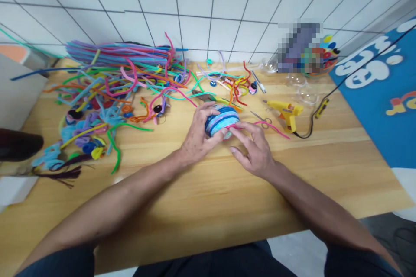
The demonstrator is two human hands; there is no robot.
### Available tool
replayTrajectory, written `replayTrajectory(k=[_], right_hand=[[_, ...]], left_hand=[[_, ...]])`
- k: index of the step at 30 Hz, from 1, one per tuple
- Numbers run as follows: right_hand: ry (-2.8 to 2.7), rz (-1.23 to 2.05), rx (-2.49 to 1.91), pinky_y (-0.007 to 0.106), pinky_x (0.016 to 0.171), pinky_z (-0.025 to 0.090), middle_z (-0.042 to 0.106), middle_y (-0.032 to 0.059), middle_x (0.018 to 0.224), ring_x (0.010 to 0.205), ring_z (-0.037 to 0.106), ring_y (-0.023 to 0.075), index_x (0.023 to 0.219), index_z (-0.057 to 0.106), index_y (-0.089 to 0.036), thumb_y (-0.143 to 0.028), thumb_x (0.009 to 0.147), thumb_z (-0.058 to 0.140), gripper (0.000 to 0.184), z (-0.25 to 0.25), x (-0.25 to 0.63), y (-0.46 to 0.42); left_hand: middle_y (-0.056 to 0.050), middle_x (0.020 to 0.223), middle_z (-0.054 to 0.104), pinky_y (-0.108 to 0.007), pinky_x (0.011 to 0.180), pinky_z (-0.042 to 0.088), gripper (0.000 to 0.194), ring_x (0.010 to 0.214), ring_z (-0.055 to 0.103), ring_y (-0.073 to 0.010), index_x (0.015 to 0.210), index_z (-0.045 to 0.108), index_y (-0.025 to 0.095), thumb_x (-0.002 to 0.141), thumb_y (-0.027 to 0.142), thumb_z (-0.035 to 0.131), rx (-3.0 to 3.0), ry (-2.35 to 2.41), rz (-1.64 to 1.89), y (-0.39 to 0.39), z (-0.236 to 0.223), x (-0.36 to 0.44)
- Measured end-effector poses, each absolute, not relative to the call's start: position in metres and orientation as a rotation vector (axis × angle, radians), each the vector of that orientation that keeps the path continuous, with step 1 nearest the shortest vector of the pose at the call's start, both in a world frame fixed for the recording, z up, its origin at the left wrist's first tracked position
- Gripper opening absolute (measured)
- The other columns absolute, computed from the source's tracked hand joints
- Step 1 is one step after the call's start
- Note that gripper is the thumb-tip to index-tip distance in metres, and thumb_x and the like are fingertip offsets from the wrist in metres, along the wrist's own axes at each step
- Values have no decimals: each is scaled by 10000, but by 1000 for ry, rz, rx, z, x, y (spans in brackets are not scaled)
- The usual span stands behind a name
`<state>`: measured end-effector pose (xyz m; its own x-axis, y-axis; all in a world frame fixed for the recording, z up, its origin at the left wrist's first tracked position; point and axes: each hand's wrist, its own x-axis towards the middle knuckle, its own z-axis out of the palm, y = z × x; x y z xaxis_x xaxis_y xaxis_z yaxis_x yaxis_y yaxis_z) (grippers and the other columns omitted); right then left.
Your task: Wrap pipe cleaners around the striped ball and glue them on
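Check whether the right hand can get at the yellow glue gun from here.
Probably yes: the yellow glue gun lies close beyond the right hand, with only scissors and a pink stem lying low nearby. Its fingers are at the striped ball, though.

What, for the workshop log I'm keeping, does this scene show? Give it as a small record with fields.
Left grip: hand curled over a striped ball
Right grip: fingers at the ball's near edge on a pink pipe cleaner; thumb apart from the ball
Ball colours: mainly blue, light blue, lilac
Right side: scissors, yellow glue gun, clear globes
Back left: bundled pipe cleaners
Surface: wooden table
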<state>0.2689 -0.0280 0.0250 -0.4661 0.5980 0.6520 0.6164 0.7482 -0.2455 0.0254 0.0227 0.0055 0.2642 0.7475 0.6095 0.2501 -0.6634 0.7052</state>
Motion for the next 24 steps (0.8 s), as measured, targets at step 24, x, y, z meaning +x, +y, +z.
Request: replayTrajectory(k=[24], right_hand=[[-2074,50,-884,527,1018,712,790,179,1373,1185,790,346,1804,487,-226,-279,1108,676,723,12,255,-34]], left_hand=[[-172,1649,617,-613,1360,518,596,1611,591,-338,1632,572,297,1150,632,677,2093,980,1297,30,0,2]])
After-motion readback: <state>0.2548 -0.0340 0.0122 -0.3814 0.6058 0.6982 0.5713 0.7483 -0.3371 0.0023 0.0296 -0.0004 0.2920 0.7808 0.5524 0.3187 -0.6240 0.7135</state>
